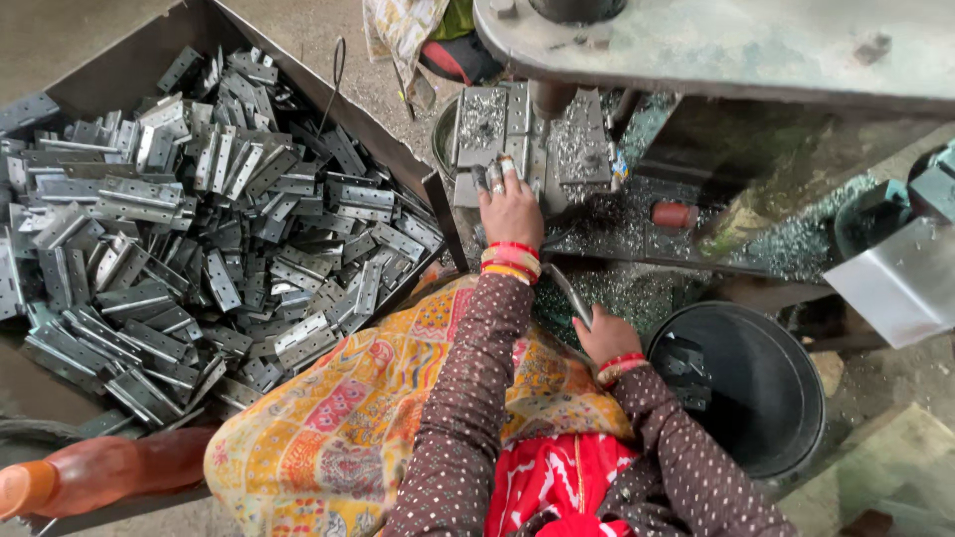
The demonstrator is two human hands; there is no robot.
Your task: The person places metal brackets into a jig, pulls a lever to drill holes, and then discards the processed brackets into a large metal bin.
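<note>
**Small steel hinge plates at the drill press — how they'd handle**

The left hand [511, 211] is up on the machine bed [582, 149], fingers spread flat and pressing a hinge plate [480, 179] down against the fixture right beside the spindle [550, 97]. So it isn't pinching anything, more pinning the piece in place with the fingertips. The right hand [603, 336] sits lower, closed around a thin metal lever [567, 291] that angles up toward the machine.

My read on the plates: stamped sheet steel, so stiff, no give at all, light one at a time but heavy as a pile. The edges look sharp and the faces are probably a bit oily, so I'd guess they're slippery. The best place to hold one is by the long flat edges, or flat under the fingers like here, keeping well off the punched holes and the rolled knuckle end.

Looks-wise they're grey, narrow rectangles with a row of small holes, dull to slightly shiny. The big pile of hinge plates [189, 229] fills an open tray [129, 70] off to the left, all jumbled at every angle. A few more lie in the black bucket [766, 398] by the right hand. Metal swarf [637, 224] is scattered around the bed — glittery, and nasty on bare fingers. An orange bottle [90, 475] lies at the bottom left.
</note>
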